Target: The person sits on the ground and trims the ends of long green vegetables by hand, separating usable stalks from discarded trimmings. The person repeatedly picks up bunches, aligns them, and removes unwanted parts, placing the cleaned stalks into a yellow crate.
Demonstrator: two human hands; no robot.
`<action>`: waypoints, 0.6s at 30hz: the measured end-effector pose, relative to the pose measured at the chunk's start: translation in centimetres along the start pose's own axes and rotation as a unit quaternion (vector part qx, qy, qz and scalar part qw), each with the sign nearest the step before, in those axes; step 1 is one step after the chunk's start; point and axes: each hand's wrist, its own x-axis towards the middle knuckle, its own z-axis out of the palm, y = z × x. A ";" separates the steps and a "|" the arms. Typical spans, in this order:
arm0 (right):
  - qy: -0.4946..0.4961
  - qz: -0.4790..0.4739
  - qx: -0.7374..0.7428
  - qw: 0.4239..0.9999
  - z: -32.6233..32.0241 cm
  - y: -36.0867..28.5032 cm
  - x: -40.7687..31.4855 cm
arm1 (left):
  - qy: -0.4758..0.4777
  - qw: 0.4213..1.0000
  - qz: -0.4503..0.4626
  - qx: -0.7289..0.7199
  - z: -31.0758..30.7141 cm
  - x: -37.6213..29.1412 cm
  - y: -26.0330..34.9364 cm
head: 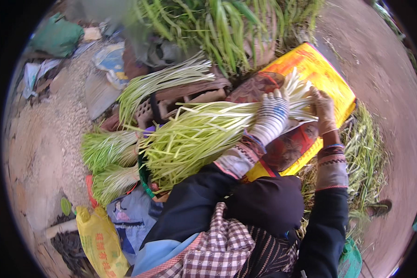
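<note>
My left hand (272, 113), in a striped knit glove, lies closed over a large bundle of long pale green leafy stalks (201, 133). The stalks' white ends point up and right, and their green tips spread to the left over a green-rimmed basket (144, 177). At those white ends my right hand (324, 107) has its fingers bent against the outer stalks; whether it grips any is not clear. Beneath the bundle lies a dark red patterned cushion (288, 149) on a bright yellow printed sheet (337, 92).
A smaller stalk bundle (170, 76) rests on perforated bricks (144, 113). Tied bundles (107, 149) lie left of the basket, above a yellow plastic bag (102, 239). Loose green leaves (222, 31) are heaped at the top, with more leaf litter (365, 156) on the right.
</note>
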 end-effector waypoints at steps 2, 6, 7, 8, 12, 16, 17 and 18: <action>-0.019 -0.015 0.007 1.000 0.6 -0.5 0.7 | 0.024 1.000 -0.011 -0.015 0.5 -0.1 -0.2; 0.008 -0.047 0.007 0.999 1.7 -0.7 0.0 | -0.001 0.999 -0.025 -0.035 0.4 0.1 -0.4; 0.046 -0.028 -0.010 0.998 1.6 -0.7 -0.7 | -0.001 0.999 -0.022 -0.030 0.1 0.0 -0.4; 0.077 -0.042 0.009 0.996 1.0 -1.0 -1.6 | 0.030 0.999 -0.021 -0.004 -0.3 -0.1 -0.6; 0.157 -0.131 0.048 0.978 -5.4 -1.8 -6.6 | 0.064 0.978 -0.014 -0.199 -1.7 -0.4 -0.6; 0.224 -0.151 0.031 0.962 -16.0 2.8 -14.5 | 0.057 0.952 0.032 -0.300 -1.6 -1.2 0.2; 0.272 -0.118 0.028 0.955 -18.8 4.7 -16.6 | 0.069 0.976 0.055 -0.201 -1.3 -0.6 0.1; 0.326 -0.087 0.037 0.941 -21.1 7.1 -18.8 | 0.069 0.987 0.065 -0.131 -0.8 -0.4 0.1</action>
